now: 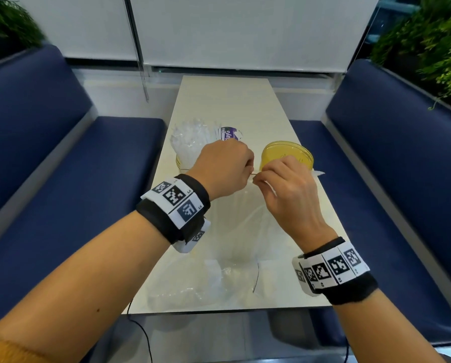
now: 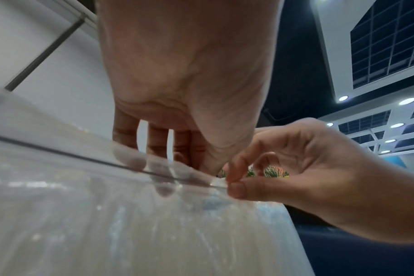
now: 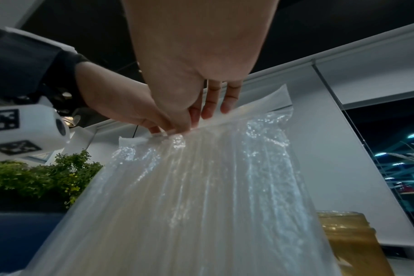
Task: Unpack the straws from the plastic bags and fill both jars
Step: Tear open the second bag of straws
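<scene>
Both hands hold a clear plastic bag of straws (image 1: 245,216) upright over the table by its sealed top edge. My left hand (image 1: 248,171) pinches that edge, and my right hand (image 1: 257,180) pinches it just beside the left. The left wrist view shows the right hand (image 2: 232,184) pinching the bag (image 2: 106,224) at its seam. In the right wrist view, the bag (image 3: 201,186) hangs below both pinches, with long pale straws inside. The left jar (image 1: 178,161) holds a bundle of clear straws (image 1: 190,142). The yellow right jar (image 1: 287,155) (image 3: 352,242) stands open with nothing in it.
A purple-labelled packet (image 1: 229,133) lies behind the left jar. Crumpled clear plastic (image 1: 206,281) lies near the front edge of the white table (image 1: 232,100). Blue bench seats (image 1: 62,205) flank the table, with plants behind them. Cables hang below the front edge.
</scene>
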{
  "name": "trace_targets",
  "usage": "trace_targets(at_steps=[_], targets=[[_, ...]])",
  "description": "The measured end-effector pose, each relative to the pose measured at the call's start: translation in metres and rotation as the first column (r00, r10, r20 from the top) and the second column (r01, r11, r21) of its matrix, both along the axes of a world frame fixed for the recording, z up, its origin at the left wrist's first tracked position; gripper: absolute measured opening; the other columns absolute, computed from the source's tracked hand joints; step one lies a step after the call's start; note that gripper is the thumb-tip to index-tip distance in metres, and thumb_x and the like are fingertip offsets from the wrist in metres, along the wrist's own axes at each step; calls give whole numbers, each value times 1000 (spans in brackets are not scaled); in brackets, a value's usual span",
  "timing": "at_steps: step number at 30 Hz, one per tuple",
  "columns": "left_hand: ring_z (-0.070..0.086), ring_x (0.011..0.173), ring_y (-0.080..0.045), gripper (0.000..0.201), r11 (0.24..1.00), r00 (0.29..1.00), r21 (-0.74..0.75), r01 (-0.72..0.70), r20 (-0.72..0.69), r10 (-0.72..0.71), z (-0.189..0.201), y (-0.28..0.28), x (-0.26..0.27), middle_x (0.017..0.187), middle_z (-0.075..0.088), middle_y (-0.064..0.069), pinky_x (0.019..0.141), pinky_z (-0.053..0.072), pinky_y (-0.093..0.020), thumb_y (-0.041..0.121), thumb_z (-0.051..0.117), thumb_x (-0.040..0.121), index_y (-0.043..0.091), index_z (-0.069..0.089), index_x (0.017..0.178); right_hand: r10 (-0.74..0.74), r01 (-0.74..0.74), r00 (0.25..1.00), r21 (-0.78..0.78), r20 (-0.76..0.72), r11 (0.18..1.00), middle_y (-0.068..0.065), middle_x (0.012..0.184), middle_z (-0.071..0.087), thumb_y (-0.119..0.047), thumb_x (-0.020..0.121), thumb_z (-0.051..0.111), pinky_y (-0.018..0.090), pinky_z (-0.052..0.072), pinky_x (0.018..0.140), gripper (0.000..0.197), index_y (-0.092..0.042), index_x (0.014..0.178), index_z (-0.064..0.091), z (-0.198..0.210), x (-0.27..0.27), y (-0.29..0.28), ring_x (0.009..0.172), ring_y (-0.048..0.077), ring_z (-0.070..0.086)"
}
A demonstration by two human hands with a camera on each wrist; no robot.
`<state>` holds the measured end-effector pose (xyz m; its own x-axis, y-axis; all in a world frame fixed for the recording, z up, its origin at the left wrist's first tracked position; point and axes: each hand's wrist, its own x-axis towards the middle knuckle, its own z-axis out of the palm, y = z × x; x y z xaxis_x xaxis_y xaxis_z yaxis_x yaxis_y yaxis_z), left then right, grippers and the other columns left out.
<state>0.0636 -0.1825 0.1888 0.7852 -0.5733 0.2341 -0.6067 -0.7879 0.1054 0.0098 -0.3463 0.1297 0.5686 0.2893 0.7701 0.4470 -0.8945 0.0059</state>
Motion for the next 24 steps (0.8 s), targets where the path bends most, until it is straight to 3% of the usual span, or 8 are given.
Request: trace_targets(at_steps=[6, 10, 12, 16, 18, 20, 22, 24], targets=[[64, 84, -29, 13, 992, 989, 34, -124, 81, 121, -6, -10, 6, 104, 66, -2, 63, 42, -34, 14, 54, 97, 18, 66, 103, -43, 33, 984, -58, -170, 998, -3, 80, 70, -15, 89, 68, 42, 41, 69, 5, -15, 86, 72, 6, -17, 10, 85, 24, 57], [56, 74, -27, 23, 999, 999, -2, -37, 30, 37, -3, -11, 5, 94, 63, -1, 60, 40, -34, 4, 57, 92, 23, 54, 105, -156, 123, 940, -124, -305, 985, -2, 85, 68, -20, 88, 61, 41, 42, 71, 11, -18, 93, 70, 18, -25, 20, 86, 23, 57], [59, 81, -27, 23, 1000, 1000, 22, 6, 10, -6, 1, -13, 0, 96, 58, -1, 63, 40, -33, 2, 54, 92, 22, 62, 99, -205, 155, 918, -168, -339, 973, -4, 85, 66, -28, 88, 57, 40, 40, 70, 18, -19, 93, 71, 28, -24, 19, 86, 21, 55], [63, 96, -30, 25, 996, 995, 67, -65, -70, 69, 4, -10, 2, 113, 65, -3, 73, 45, -34, 11, 53, 95, 17, 74, 108, -215, 120, 888, -246, -406, 962, -9, 77, 60, -46, 93, 49, 38, 37, 72, 36, -23, 74, 70, 39, -23, 7, 83, 16, 51], [62, 84, -30, 21, 994, 987, 63, -94, -126, 102, 9, -4, 4, 95, 68, -4, 68, 43, -32, 25, 55, 94, 16, 73, 90, -255, 155, 871, -259, -419, 953, -8, 78, 61, -48, 98, 39, 37, 36, 71, 50, -21, 69, 71, 44, -21, -1, 84, 16, 49], [52, 63, -23, 37, 994, 983, 72, -82, -157, 93, 14, 0, 4, 67, 57, 1, 58, 36, -29, 36, 56, 96, 18, 61, 65, -307, 231, 871, -232, -384, 945, -3, 84, 61, -43, 102, 39, 35, 28, 67, 54, -18, 69, 74, 47, -18, -8, 82, 17, 43], [43, 51, -15, 44, 998, 979, 40, -51, -197, 58, 19, 3, 4, 56, 48, 4, 54, 35, -28, 36, 57, 98, 17, 57, 58, -393, 339, 838, -204, -378, 919, 2, 92, 58, -46, 101, 45, 33, 28, 65, 51, -17, 75, 77, 52, -18, -11, 82, 16, 37], [47, 50, -17, 44, 1000, 964, -14, -14, -265, 10, 18, 5, 4, 55, 57, -1, 55, 40, -29, 35, 58, 98, 11, 66, 62, -479, 441, 724, -201, -496, 875, 0, 90, 58, -55, 99, 44, 27, 32, 58, 49, -21, 86, 76, 53, -20, -10, 77, 14, 42]])
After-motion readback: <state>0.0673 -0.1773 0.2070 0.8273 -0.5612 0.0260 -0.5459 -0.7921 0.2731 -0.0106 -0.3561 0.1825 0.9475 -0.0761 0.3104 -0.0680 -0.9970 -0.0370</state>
